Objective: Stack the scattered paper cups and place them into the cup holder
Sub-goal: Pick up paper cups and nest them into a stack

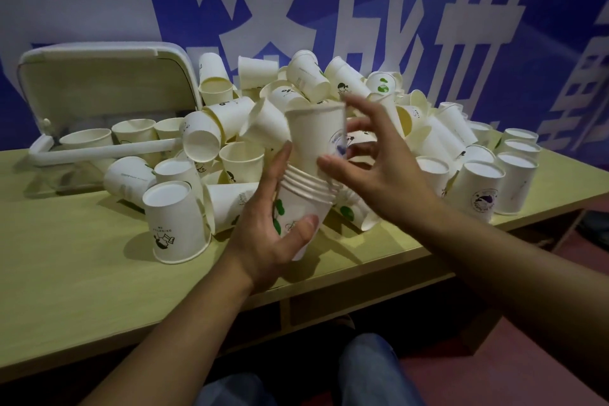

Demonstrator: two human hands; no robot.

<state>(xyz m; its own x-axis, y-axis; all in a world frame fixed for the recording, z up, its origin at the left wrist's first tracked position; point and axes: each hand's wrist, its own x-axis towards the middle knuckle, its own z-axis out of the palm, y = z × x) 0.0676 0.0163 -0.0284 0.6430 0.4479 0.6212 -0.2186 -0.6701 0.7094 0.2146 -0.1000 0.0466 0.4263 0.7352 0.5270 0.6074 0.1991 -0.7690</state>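
My left hand (263, 241) grips a stack of nested white paper cups (303, 208) from below, just above the table. A further paper cup (313, 135) sits partly in the top of the stack. My right hand (369, 168) holds that cup, thumb on its front and spread fingers behind it. A big pile of scattered paper cups (306, 79) lies right behind both hands. The white cup holder (108, 76) stands at the back left with its lid up and a few cups inside.
The yellow-green table (82, 280) carries everything. An upside-down cup (174, 221) stands left of my left hand. Several upside-down cups (514, 178) stand near the right edge. A blue and white banner wall closes the back. My knees show below the front edge.
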